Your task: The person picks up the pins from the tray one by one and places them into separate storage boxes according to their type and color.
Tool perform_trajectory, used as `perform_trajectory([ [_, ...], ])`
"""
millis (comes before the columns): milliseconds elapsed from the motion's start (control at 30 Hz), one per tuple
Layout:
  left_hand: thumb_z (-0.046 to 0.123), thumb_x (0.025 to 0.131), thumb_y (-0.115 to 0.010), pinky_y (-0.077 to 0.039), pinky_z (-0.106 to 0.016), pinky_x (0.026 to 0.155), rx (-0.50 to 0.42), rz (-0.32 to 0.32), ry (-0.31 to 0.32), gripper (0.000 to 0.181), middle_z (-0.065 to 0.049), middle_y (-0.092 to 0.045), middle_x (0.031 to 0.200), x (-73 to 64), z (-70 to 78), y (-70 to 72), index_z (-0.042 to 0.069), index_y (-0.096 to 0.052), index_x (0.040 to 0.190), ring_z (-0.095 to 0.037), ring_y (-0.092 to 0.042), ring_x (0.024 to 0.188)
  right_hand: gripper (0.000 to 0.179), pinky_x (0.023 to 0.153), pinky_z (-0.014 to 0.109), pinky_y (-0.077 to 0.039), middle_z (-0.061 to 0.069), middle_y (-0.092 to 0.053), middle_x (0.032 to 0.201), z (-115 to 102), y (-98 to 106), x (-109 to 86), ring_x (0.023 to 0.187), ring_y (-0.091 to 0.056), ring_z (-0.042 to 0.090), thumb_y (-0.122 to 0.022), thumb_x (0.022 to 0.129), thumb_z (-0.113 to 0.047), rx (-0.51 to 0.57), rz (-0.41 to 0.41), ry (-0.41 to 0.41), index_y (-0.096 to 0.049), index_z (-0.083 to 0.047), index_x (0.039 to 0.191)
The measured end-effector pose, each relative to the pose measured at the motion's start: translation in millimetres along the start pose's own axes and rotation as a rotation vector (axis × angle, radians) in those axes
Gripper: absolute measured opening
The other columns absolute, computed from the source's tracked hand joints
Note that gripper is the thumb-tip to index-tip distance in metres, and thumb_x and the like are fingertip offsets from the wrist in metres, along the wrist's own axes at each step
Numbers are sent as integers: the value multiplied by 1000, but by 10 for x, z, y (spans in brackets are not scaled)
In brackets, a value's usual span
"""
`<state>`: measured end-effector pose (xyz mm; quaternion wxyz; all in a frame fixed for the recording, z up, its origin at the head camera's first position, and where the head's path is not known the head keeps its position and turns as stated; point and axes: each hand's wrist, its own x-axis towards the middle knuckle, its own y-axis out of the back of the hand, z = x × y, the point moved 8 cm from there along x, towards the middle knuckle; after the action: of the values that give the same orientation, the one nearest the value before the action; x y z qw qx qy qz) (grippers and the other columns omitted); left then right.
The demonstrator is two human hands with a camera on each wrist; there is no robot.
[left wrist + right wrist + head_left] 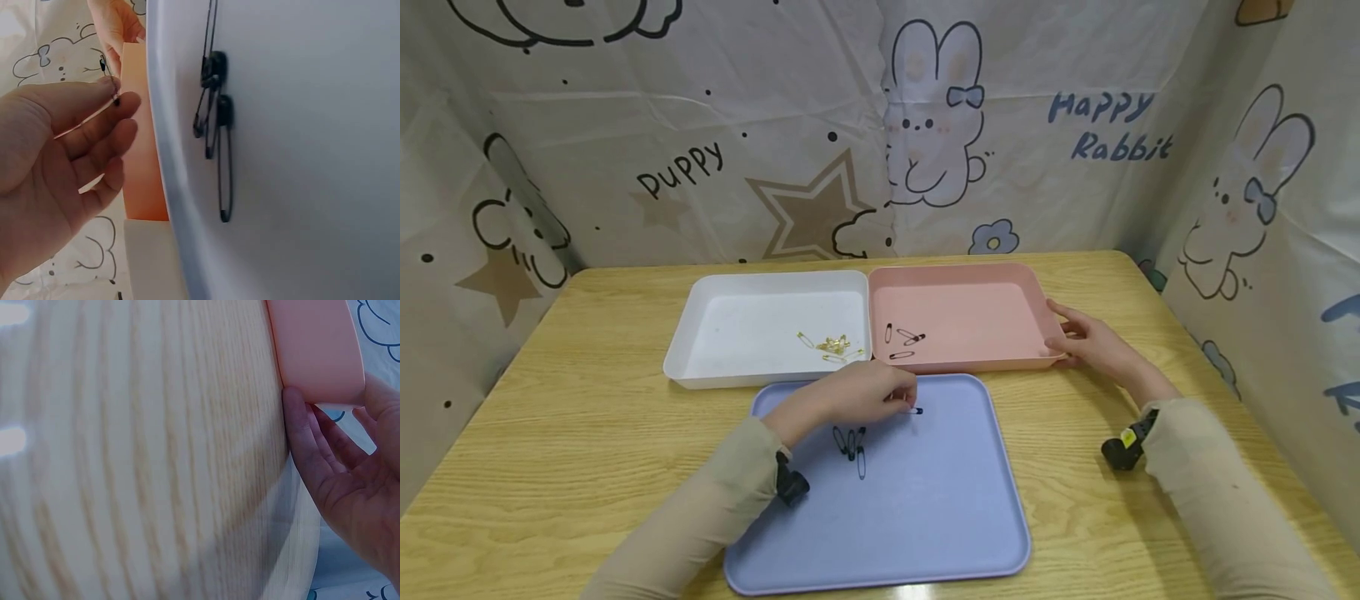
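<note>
My left hand (865, 392) is over the upper part of the blue tray (940, 500). Its thumb and index finger pinch a black safety pin (115, 99), whose dark end sticks out past the fingertips in the head view. Several more black safety pins (851, 442) lie close together on the blue tray, below that hand. At the right end of the pink tray (970, 308), my right hand (1093, 343) holds the rim and outer wall with thumb and fingers. A few black safety pins (910, 336) lie in the pink tray's near left corner.
A white tray (752, 325) stands against the pink tray's left side, with several gold safety pins (835, 343) in its near right corner. Both stand behind the blue tray on the wooden table (572, 417). Printed cloth (820, 100) hangs around the back and sides.
</note>
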<state>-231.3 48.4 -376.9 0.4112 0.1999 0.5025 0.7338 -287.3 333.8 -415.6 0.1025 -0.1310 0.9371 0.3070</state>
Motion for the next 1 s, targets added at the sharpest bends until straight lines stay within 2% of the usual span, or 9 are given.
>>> perform_trajectory([
  [233,23,90,-56,-43,-21,65,29,66,-14,7,14,-59,81,30,27,137,23,-61,85,-3,-51,68,73,83,33,-49,26,-32,131,2,2,5,100,-50,29,-53,91,-32,-1,-2,0,-5,-26,147],
  [500,20,91,-56,-42,-22,65,-15,137,12,7,11,-59,82,140,-78,285,21,-61,86,-4,-51,70,71,82,32,-49,25,-34,129,32,6,14,98,-51,28,-52,92,-31,1,1,-2,-6,-26,147],
  [733,20,89,-57,-41,-24,63,-83,162,50,6,8,-59,79,231,-172,370,19,-61,84,-8,-50,68,71,83,33,-49,25,-33,129,38,3,13,99,-50,28,-51,92,-31,3,5,-5,-6,-27,147],
  [1000,14,90,-55,-44,-25,70,-82,173,97,7,3,-64,91,359,-278,437,14,-63,89,-10,-52,75,71,81,31,-50,24,-35,128,11,11,4,97,-51,27,-52,92,-33,-9,17,5,-7,-25,147],
])
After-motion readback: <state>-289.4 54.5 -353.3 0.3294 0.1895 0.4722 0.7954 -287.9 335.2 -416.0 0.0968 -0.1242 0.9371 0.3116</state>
